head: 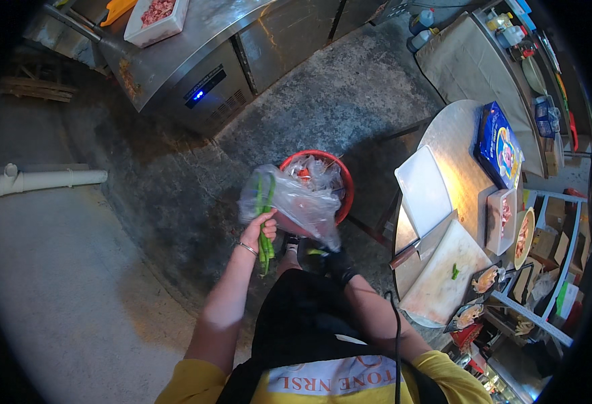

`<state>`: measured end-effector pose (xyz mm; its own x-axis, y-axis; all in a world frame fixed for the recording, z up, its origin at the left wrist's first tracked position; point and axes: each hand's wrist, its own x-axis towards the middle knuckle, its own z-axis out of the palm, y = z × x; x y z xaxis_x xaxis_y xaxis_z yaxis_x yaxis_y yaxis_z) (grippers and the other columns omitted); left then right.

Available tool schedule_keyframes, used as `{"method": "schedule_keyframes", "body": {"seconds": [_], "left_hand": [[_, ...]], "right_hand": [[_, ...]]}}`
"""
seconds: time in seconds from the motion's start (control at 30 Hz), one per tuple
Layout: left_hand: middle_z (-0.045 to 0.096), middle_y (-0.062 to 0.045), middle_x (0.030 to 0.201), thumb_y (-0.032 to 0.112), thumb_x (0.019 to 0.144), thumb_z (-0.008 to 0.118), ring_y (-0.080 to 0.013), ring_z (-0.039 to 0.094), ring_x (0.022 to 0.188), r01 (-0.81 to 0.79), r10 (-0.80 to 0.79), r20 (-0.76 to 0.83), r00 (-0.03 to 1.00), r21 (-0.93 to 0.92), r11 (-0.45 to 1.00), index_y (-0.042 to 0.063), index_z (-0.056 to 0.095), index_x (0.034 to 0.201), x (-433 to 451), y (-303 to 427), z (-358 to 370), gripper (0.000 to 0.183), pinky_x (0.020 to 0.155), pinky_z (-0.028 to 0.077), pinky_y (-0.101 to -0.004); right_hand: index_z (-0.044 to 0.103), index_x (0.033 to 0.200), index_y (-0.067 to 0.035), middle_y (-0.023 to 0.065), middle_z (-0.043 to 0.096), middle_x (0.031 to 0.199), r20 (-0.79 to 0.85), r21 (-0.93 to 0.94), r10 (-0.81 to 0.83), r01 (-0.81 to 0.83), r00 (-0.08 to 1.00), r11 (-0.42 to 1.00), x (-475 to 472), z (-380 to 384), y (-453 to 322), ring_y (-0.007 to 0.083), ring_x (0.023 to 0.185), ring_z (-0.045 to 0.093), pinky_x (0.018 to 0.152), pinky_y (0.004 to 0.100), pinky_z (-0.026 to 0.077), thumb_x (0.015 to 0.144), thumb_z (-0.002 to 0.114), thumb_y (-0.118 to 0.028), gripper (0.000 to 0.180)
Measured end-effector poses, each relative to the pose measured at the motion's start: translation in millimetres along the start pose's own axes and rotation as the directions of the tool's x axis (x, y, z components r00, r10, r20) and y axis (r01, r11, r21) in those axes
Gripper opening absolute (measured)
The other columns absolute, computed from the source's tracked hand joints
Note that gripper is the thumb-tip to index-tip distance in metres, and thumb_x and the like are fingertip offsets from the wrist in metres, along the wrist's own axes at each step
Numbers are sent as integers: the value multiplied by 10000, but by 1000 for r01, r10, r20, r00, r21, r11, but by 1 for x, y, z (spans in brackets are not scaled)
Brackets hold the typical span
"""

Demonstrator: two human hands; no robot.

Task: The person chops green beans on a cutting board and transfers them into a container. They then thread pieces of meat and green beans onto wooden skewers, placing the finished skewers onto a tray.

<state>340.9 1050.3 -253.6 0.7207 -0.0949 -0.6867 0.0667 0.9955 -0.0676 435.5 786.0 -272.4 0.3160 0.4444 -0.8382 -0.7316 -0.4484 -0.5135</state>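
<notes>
My left hand [260, 230] is closed around a bunch of long green vegetable stalks [265, 247], which hang upright over the floor. A clear plastic bag [301, 202] spreads from behind the stalks across to my right side. My right hand [337, 265], in a black glove, is at the bag's lower right end; its fingers are blurred and dark, with something yellow-green beside them. Below the bag stands a red plastic bin [349, 189] holding crumpled clear plastic and a small red-orange item.
At right, a round metal table [462, 121] carries a white cutting board [447, 272], a cleaver [434, 242], a white tray [424, 189], a blue package [500, 146] and containers of meat. A steel counter [200, 30] stands ahead; a white pipe [58, 178] lies at left.
</notes>
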Motion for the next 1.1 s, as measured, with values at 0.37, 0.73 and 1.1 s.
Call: {"method": "schedule_keyframes", "body": {"seconds": [0.37, 0.73, 1.1], "left_hand": [[579, -45, 640, 128, 773, 654, -121, 529, 445, 348, -264, -450, 853, 867, -356, 89, 591, 1003, -90, 16, 11, 242, 427, 446, -284], [609, -42, 715, 166, 777, 688, -119, 538, 477, 315, 145, -355, 923, 917, 245, 89, 608, 1091, -81, -14, -34, 332, 477, 470, -281], [653, -113, 692, 153, 777, 636, -210, 650, 536, 535, 412, -350, 842, 642, -549, 26, 656, 916, 184, -5, -58, 190, 502, 513, -350]], "right_hand": [[534, 1204, -81, 93, 579, 1158, -36, -482, -696, 597, 718, 641, 102, -72, -100, 229, 1077, 544, 949, 351, 437, 902, 531, -149, 309], [448, 1363, -134, 211, 511, 1300, -53, -825, -227, 86, 972, 559, 207, -81, -37, 352, 1214, 481, 1029, 395, 374, 730, 640, -216, 666], [569, 1172, -91, 236, 581, 1117, 102, -846, -610, 390, 786, 362, 62, -9, -38, 366, 1035, 564, 886, 443, 441, 815, 591, -322, 425]]}}
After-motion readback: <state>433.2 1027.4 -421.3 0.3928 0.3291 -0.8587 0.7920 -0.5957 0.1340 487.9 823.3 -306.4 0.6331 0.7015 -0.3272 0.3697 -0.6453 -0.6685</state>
